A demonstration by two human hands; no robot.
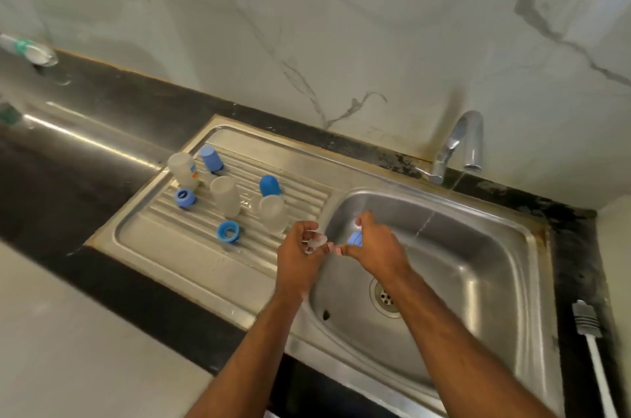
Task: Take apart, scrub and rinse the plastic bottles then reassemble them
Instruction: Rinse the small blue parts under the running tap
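Location: domestic kitchen. Indicators: stainless steel sink (478, 247) with ribbed drainboard (191, 233), running tap (461, 144), marble-pattern wall (341, 25).

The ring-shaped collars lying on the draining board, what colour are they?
Blue, both collars, seen in the head view.

Steel sink (505, 267) set in black counter (85, 144), marble-look wall (341, 42) behind. Tap (461, 144) running, thin stream. White ribbed hose (590, 332) lying on counter at right.
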